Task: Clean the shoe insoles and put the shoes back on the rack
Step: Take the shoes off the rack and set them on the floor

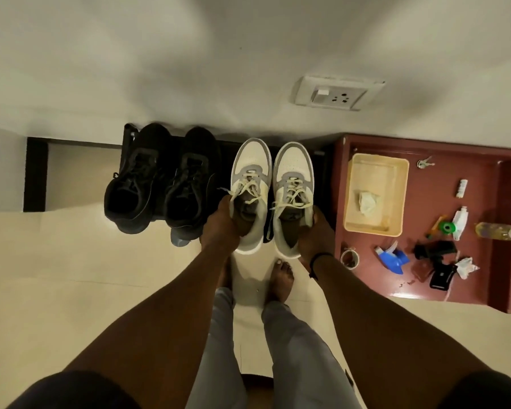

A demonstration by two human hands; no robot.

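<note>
Two white-and-grey sneakers sit side by side, toes toward the wall, over the dark shoe rack (319, 160). My left hand (220, 227) grips the heel collar of the left sneaker (250, 184), thumb inside the opening. My right hand (316, 234) grips the heel side of the right sneaker (292, 187). A pair of black sneakers (160, 178) stands on the rack to the left. Whether the white shoes rest fully on the rack I cannot tell.
A maroon table (490, 202) at right holds a cream tray (375, 222) with a crumpled cloth (368, 200), a blue spray bottle (391, 258), a small cup (349, 258), keys and clutter. A wall socket (334, 94) is above. My bare feet stand on pale tiles.
</note>
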